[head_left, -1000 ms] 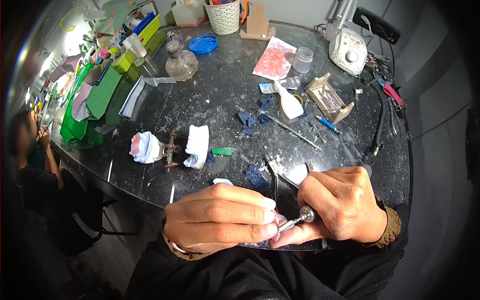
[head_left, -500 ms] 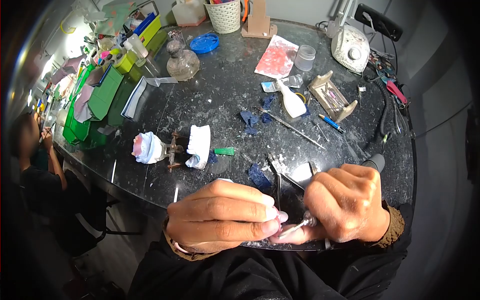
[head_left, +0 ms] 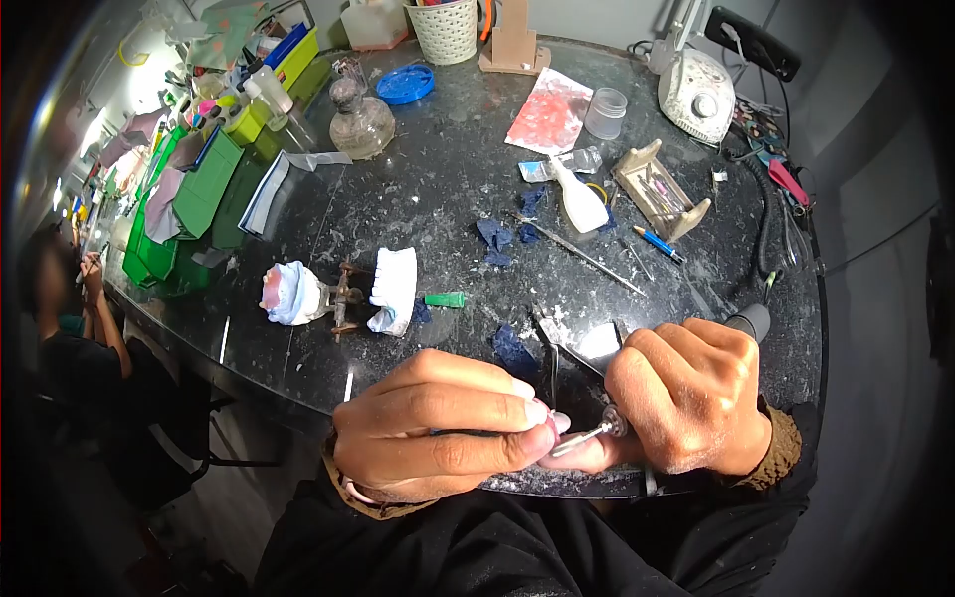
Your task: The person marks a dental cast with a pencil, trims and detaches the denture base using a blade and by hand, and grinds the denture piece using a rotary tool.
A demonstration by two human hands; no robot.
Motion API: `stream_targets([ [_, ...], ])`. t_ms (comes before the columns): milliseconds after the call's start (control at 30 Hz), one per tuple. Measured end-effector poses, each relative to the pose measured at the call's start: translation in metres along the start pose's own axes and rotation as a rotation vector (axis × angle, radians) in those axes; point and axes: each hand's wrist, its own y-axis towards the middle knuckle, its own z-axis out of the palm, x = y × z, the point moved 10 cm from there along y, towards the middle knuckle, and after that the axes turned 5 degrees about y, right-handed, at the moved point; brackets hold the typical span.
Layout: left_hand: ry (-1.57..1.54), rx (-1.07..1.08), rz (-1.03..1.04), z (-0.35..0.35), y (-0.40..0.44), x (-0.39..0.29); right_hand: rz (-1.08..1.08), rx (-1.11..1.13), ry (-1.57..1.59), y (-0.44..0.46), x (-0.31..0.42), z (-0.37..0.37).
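At the bench's near edge, my left hand (head_left: 438, 423) pinches a small pink dental piece (head_left: 551, 422), mostly covered by the fingers. My right hand (head_left: 691, 393) is closed around a rotary handpiece (head_left: 615, 422), whose slim metal bur (head_left: 577, 441) points left at the pink piece. The bur tip is beside the piece; whether they touch I cannot tell. My right thumb reaches under the bur toward the left fingertips. Just beyond the hands lie metal pliers-like tools (head_left: 554, 348) and a dark blue scrap (head_left: 513, 349). Left of these, a hinged articulator (head_left: 345, 296) carries plaster dental models (head_left: 395, 289).
A white bottle (head_left: 579, 202), a long metal instrument (head_left: 587, 257), a blue pen (head_left: 658, 245) and a wooden tool rack (head_left: 662, 194) lie further back. A glass burner (head_left: 360, 124) stands rear left. Another person (head_left: 80, 308) sits at far left.
The left fingers have shifted slightly, and a gap now shows between them. The bur has tilted a little and sits slightly higher beside the pink piece. The bench items stay put.
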Motion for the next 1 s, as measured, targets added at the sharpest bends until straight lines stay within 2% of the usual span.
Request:
stream_targets([
  [200,-0.014,-0.054,0.03,0.0,-0.001,0.002,-0.088,0.024,-0.045,-0.001,0.008,0.0],
  [300,-0.08,-0.099,-0.001,-0.001,-0.003,0.004,0.044,0.033,0.116,0.001,-0.004,0.001],
  [433,-0.124,-0.135,-0.024,-0.001,-0.007,0.005,0.039,0.067,0.168,0.001,-0.002,0.005],
  [533,-0.084,-0.084,0.064,0.002,-0.005,0.0,0.025,0.053,0.18,-0.001,0.0,0.006],
  [833,-0.115,-0.015,0.058,0.002,-0.003,-0.002,-0.079,0.028,0.097,-0.002,0.011,0.001],
  [933,-0.15,-0.107,0.026,-0.001,-0.009,0.002,0.037,0.043,0.122,0.0,0.002,0.002],
  [1000,-0.15,-0.113,0.015,-0.002,-0.009,0.002,0.019,0.038,0.115,-0.001,0.005,0.003],
])
